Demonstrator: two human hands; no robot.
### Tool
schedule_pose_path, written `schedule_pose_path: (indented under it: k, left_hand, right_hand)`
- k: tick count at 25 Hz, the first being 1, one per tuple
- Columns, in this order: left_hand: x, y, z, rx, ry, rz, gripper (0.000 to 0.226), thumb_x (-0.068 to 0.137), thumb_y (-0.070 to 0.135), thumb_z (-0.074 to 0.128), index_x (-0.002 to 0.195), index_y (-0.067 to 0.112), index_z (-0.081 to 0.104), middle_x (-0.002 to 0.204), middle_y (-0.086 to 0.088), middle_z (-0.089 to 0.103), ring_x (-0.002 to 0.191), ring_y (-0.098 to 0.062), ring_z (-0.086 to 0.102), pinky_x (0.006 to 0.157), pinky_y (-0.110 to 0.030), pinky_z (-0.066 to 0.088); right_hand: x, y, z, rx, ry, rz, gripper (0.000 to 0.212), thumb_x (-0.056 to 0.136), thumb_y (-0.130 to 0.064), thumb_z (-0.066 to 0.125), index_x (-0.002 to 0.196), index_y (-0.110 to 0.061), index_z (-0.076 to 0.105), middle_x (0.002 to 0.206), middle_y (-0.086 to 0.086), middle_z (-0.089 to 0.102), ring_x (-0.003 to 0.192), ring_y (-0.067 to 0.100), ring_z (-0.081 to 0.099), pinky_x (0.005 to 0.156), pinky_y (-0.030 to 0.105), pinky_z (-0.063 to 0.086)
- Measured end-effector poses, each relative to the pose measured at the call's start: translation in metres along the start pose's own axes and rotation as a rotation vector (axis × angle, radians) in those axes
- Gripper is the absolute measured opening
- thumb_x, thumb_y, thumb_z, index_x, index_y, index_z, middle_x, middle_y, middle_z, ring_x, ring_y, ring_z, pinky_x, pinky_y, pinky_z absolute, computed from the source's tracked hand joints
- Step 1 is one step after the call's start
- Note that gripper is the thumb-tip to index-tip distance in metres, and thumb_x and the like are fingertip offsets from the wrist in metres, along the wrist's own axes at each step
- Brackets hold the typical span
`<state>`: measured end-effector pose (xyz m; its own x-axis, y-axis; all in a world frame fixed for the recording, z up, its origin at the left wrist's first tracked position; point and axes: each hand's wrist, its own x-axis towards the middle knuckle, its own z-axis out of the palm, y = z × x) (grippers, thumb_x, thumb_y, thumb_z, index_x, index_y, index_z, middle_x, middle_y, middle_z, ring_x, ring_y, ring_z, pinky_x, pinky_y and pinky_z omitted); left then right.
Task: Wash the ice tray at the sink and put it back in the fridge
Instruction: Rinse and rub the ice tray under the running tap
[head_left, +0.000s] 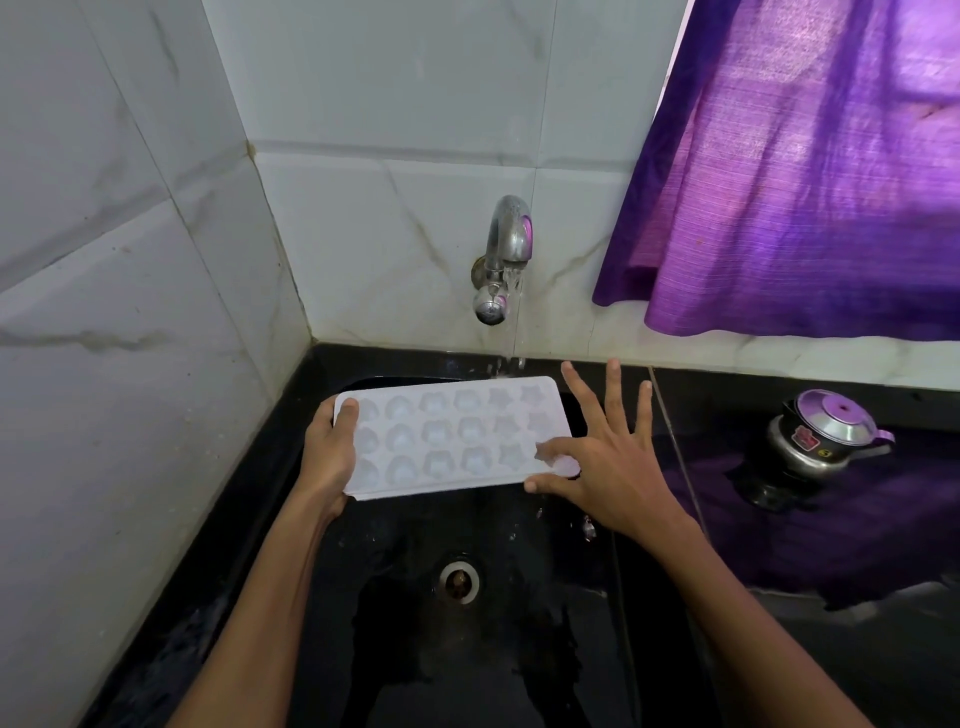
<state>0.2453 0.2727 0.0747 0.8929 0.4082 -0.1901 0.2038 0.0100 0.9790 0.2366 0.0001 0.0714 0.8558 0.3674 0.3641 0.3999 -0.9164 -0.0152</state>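
Observation:
A white ice tray (452, 436) with star-shaped cups is held level over the black sink (405, 649). My left hand (328, 457) grips its left end, thumb on top. My right hand (608, 457) is at the tray's right end with fingers spread; its index finger lies in a near-right cup and its thumb touches the tray's front edge. Water runs from the steel tap (506, 254) on the wall and falls at the tray's far right edge.
A drain (460, 581) sits in the wet sink floor. On the black counter to the right stands a small steel pot with a lid (823, 431). A purple curtain (805, 171) hangs above it. White tiled walls close in the left and back.

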Motion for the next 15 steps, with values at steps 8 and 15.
schedule_pose_path:
  k: [8, 15]
  left_hand:
    - [-0.004, -0.002, 0.009, 0.04, -0.01, 0.027, 0.031, 0.1, 0.029, 0.036, 0.124, 0.014, 0.049, 0.109, -0.004, 0.056, 0.082, -0.011, 0.056, 0.058, -0.026, 0.045]
    - [-0.007, -0.002, 0.013, 0.032, 0.005, 0.027, 0.032, 0.1, 0.029, 0.035, 0.125, 0.014, 0.048, 0.109, -0.005, 0.056, 0.082, -0.011, 0.057, 0.059, -0.026, 0.045]
  right_hand:
    - [0.029, -0.005, -0.018, 0.176, -0.125, 0.138, 0.071, 0.059, -0.091, 0.032, 0.104, -0.041, 0.054, 0.16, -0.003, 0.0, 0.141, 0.022, -0.029, 0.11, 0.053, -0.021]
    - [0.049, -0.028, -0.01, 0.04, -0.253, 0.121, 0.091, 0.058, -0.09, 0.012, 0.122, -0.042, 0.056, 0.16, -0.002, -0.009, 0.139, 0.025, -0.033, 0.108, 0.057, -0.023]
